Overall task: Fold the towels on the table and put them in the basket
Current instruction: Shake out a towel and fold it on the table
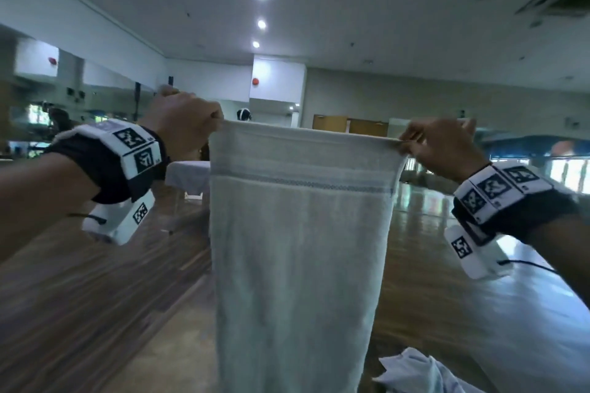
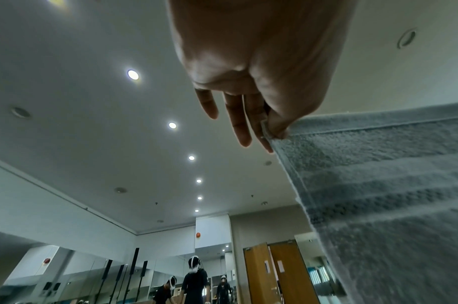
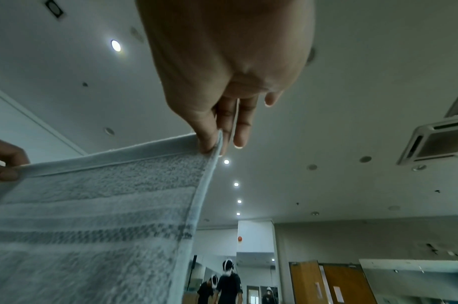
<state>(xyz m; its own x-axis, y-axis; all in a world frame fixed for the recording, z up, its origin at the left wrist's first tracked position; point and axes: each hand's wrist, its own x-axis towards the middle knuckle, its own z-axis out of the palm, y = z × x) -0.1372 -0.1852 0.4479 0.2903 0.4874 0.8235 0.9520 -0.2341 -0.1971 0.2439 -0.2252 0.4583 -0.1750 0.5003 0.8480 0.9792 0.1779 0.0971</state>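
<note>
A pale grey-blue towel (image 1: pixel 297 249) with a woven stripe band hangs full length in the air in front of me, stretched flat between both hands. My left hand (image 1: pixel 217 120) pinches its top left corner between thumb and forefinger; in the left wrist view the left hand (image 2: pixel 273 131) pinches the towel (image 2: pixel 391 195) while the other fingers (image 2: pixel 238 123) point loosely outward. My right hand (image 1: pixel 404 143) pinches the top right corner; the right wrist view shows the right hand (image 3: pixel 213 144) nipping the towel's (image 3: pixel 92 216) hem. No basket is in view.
A crumpled white cloth (image 1: pixel 418 373) lies at the bottom right, on what looks like a wooden surface (image 1: pixel 95 313). Beyond is a large hall with a shiny floor, a covered table (image 1: pixel 188 175), wooden doors (image 1: pixel 351 126) and people (image 2: pixel 194 283) far off.
</note>
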